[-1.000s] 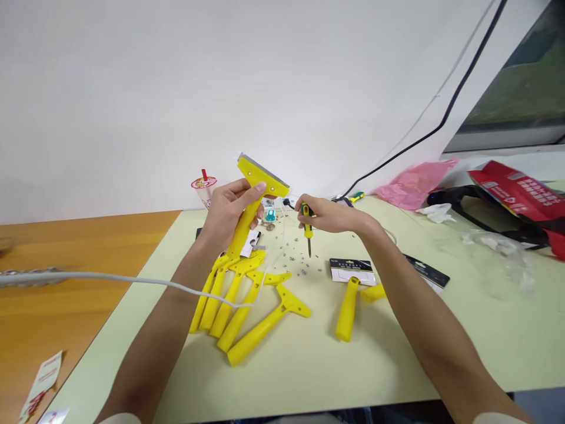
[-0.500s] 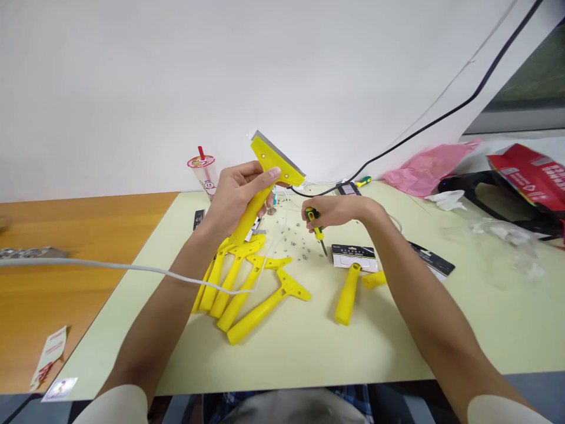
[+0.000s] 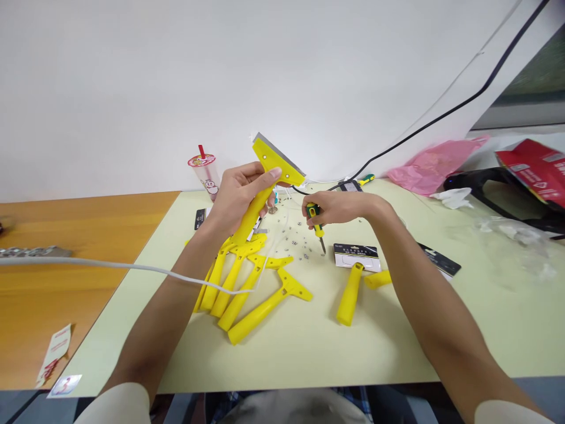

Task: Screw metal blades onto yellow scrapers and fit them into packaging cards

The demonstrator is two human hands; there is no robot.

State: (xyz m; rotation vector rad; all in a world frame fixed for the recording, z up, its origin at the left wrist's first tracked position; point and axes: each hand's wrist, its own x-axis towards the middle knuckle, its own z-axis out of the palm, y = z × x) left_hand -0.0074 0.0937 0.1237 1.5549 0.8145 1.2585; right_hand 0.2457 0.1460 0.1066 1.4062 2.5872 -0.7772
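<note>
My left hand (image 3: 236,197) grips a yellow scraper (image 3: 270,174) by its handle and holds it up, its metal-edged head pointing to the upper right. My right hand (image 3: 338,207) holds a small yellow and green screwdriver (image 3: 316,224), tip down just above several small screws (image 3: 295,240) scattered on the pale green table (image 3: 397,335). Below the left hand lies a fan of several yellow scraper bodies (image 3: 247,288) without blades.
Two more yellow handles (image 3: 351,292) and black-and-white blade cards (image 3: 356,256) lie right of the screws. A drink cup (image 3: 204,171), pink bag (image 3: 430,165), red bag (image 3: 536,171), clear plastic (image 3: 516,241) and black cable sit at the back and right. A white cord (image 3: 110,268) crosses my left arm.
My right hand lowered the screwdriver from near the scraper head down toward the screws. The view shifted slightly; the scraper stays raised in my left hand.
</note>
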